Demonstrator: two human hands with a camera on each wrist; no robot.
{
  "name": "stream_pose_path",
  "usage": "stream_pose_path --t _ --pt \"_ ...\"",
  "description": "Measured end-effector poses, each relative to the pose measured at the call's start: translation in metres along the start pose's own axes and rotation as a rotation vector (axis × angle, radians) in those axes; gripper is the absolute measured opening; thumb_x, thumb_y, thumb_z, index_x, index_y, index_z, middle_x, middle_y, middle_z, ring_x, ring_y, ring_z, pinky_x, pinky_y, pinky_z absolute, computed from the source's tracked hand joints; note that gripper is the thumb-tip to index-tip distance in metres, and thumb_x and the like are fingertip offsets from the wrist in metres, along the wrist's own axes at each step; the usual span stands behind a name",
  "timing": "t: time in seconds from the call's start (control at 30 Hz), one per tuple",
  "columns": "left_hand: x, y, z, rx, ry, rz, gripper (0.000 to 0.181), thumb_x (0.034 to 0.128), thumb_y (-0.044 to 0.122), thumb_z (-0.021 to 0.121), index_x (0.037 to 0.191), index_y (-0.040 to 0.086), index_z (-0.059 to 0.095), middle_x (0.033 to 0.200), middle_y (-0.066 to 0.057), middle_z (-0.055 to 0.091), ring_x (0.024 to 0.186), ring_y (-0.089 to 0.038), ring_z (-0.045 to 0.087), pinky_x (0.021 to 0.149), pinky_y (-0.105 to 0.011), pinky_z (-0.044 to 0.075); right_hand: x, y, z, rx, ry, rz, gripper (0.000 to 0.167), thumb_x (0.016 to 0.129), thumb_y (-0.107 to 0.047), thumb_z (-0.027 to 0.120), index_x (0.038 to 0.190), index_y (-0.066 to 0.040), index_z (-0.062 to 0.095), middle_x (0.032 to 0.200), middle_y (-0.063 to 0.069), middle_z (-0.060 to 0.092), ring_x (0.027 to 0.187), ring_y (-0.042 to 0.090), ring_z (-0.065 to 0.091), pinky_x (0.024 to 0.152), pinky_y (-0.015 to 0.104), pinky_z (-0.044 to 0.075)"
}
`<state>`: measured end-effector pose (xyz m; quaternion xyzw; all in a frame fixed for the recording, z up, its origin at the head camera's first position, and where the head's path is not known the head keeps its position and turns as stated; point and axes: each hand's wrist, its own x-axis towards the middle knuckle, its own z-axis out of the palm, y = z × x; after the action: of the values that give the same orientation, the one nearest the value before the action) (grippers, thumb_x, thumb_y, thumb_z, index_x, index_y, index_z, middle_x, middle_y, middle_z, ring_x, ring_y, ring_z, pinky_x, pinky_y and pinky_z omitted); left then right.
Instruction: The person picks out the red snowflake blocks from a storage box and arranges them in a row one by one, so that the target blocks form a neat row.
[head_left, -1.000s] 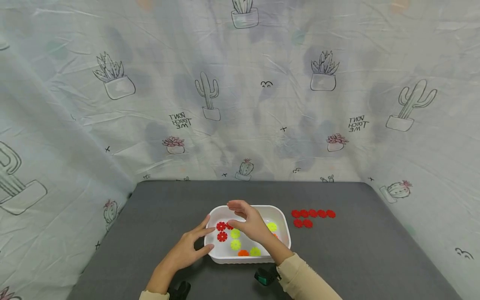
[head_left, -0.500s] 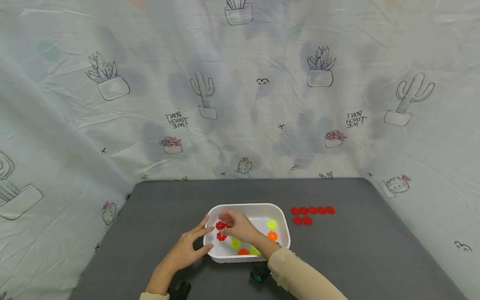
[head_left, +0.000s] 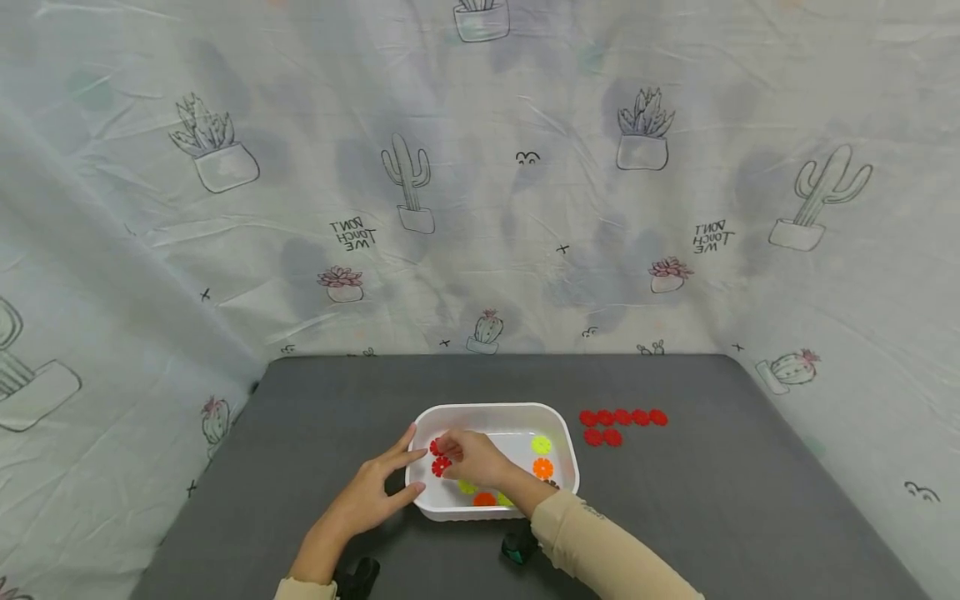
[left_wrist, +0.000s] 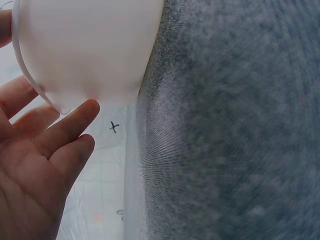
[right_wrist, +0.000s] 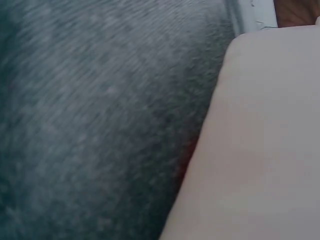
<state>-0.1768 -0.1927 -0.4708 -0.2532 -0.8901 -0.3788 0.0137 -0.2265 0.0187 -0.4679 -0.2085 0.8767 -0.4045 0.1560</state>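
Lying just left of your curled right hand (head_left: 477,461), red notched plastic discs (head_left: 441,467) sit nearer it than your spread left hand (head_left: 369,497); can't tell what right holds.

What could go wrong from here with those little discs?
The right hand is close to two red discs in the white tray, so it might knock one aside. The right sleeve by the tray's near rim could snag it. The left hand touches the tray's left end; pressing might shift it.
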Motion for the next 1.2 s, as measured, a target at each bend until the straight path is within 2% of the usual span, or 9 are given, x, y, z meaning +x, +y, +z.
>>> stream_pose_path --t 0.13,0.3,0.6,0.87,1.07,1.2 --pt "0.001 0.000 -0.001 0.002 -0.004 0.009 0.051 0.0886 0.035 0.065 0.132 0.010 0.057 0.154 -0.010 0.030 0.134 -0.030 0.039 0.100 -0.056 0.040 0.001 0.002 0.003 -0.034 0.008 0.014 0.035 0.080 -0.008 0.075 0.113 -0.009 0.063 0.106 0.000 0.066 0.095 0.013 0.059 0.092 0.033 0.051" --pt "0.001 0.001 -0.002 0.001 -0.008 0.005 0.051 0.0889 0.035 0.065 0.132 0.009 0.057 0.154 -0.010 0.030 0.135 -0.030 0.039 0.100 -0.056 0.040 0.003 0.001 0.006 -0.091 0.018 -0.012 0.035 0.078 -0.006 0.076 0.110 -0.009 0.064 0.104 0.000 0.066 0.090 0.010 0.058 0.089 0.030 0.052" --pt "0.000 0.003 0.000 0.004 -0.002 -0.005 0.049 0.0884 0.029 0.066 0.132 0.009 0.057 0.153 -0.011 0.030 0.134 -0.031 0.040 0.099 -0.056 0.041 0.006 -0.001 0.011 -0.305 0.028 -0.085 0.032 0.076 -0.007 0.078 0.105 -0.010 0.065 0.094 -0.003 0.061 0.078 0.003 0.050 0.078 0.018 0.049" --pt "0.001 0.001 0.000 0.023 0.015 -0.004 0.049 0.0873 0.028 0.068 0.131 0.009 0.058 0.154 -0.010 0.031 0.133 -0.030 0.042 0.099 -0.054 0.042 0.007 -0.004 0.010 -0.324 0.018 -0.076 0.029 0.077 -0.007 0.077 0.103 -0.011 0.064 0.092 -0.004 0.057 0.077 0.003 0.048 0.076 0.016 0.049" --pt "0.001 0.001 0.000 0.021 0.009 -0.006 0.048 0.0880 0.029 0.067 0.132 0.009 0.058 0.154 -0.011 0.030 0.133 -0.031 0.041 0.099 -0.055 0.041 0.007 -0.004 0.009 -0.370 0.005 -0.111 0.026 0.077 -0.006 0.075 0.102 -0.013 0.067 0.089 -0.005 0.056 0.077 0.004 0.047 0.073 0.015 0.046" --pt "0.002 0.001 0.000 0.022 0.008 0.001 0.048 0.0883 0.028 0.066 0.132 0.009 0.057 0.154 -0.011 0.030 0.133 -0.031 0.042 0.099 -0.056 0.042 0.006 -0.004 0.009 -0.405 -0.021 -0.143 0.026 0.079 -0.005 0.074 0.102 -0.015 0.070 0.095 -0.005 0.061 0.083 0.004 0.048 0.077 0.016 0.046"
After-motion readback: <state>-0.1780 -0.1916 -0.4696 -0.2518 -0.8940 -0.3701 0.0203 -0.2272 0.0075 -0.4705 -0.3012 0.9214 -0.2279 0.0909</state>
